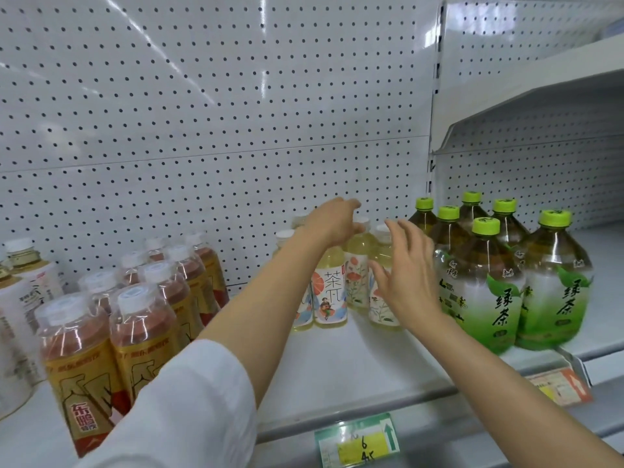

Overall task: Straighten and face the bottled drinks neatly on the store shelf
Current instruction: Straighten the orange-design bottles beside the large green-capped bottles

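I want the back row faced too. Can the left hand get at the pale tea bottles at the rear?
Probably yes: the left hand is already over the rear pale tea bottles, with nothing above them and open shelf in front.

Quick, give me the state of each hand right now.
Left hand: reaching over the white caps of the pale yellow floral-label tea bottles; whether it grips one cannot be told.
Right hand: open, fingers spread beside those bottles, holding nothing.

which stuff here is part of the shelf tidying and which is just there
Part of the job:
- small pale tea bottles, which both hands reach for
- big green tea bottles
- amber drink bottles
- left hand, right hand

Just there:
- price tags
- pegboard back wall
- upper shelf
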